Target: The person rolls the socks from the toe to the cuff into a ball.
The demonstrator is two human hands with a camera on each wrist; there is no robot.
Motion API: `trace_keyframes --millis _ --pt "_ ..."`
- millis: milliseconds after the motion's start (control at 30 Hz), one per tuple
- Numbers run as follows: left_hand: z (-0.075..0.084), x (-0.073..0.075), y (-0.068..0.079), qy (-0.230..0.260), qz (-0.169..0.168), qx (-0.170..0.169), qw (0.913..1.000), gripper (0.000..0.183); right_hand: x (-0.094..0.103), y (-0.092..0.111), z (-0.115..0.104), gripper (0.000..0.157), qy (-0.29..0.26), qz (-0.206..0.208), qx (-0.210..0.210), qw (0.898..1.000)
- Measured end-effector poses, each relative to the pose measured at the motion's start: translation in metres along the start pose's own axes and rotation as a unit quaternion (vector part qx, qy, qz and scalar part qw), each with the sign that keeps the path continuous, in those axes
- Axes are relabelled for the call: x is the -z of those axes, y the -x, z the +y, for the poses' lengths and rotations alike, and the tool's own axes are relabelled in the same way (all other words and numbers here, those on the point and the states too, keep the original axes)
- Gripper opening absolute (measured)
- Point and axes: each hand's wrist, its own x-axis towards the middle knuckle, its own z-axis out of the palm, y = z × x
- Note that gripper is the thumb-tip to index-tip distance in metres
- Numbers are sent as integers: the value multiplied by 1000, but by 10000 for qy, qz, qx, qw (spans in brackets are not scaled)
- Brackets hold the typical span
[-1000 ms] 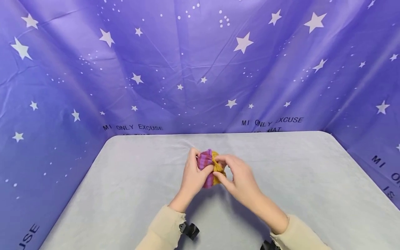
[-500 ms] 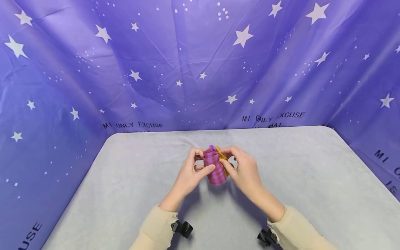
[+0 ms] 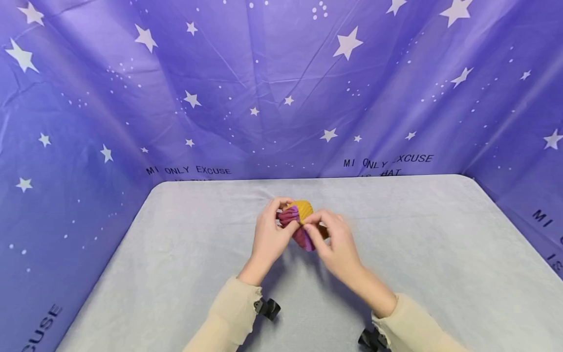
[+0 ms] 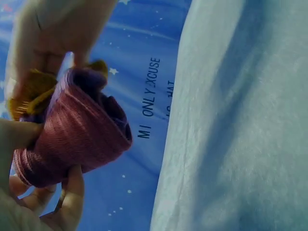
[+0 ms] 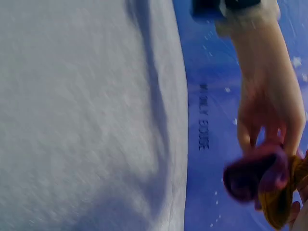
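Observation:
A rolled-up knit sock bundle, striped maroon and purple with a mustard-yellow ribbed cuff, is held above the table in the head view. My left hand grips its left side, thumb on the near face and fingers behind. At the yellow part, my right hand pinches the fabric between thumb and forefinger. The left wrist view shows the maroon roll with folded layers at its open end. In the right wrist view, the roll is blurred, and yellow fabric lies beside it.
A grey cloth-covered table lies beneath both hands. Purple star-printed curtain hangs behind it and along both sides. Black wrist cameras are strapped at the beige sleeves.
The sock bundle has been turned in the hands, and the yellow cuff now shows at its top. Both hands have shifted slightly, and the right fingers have moved over the fold.

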Motion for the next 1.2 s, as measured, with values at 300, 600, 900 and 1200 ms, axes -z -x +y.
trace_keyframes --millis 300,600,900,1200 --pt "-6 -6 1 804 -127 459 9956 37 -3 6 2 14 1217 -159 849 9888" --pt "-10 6 1 3386 -1044 1595 9214 47 -1 3 -3 35 1708 -480 1579 9714" --pt "-11 7 -1 2996 -974 1531 9366 45 2 3 -2 38 1546 -788 1893 9665" --pt "-11 20 0 2428 -1490 806 9552 43 40 -17 -6 34 -480 -1643 -62 9852"
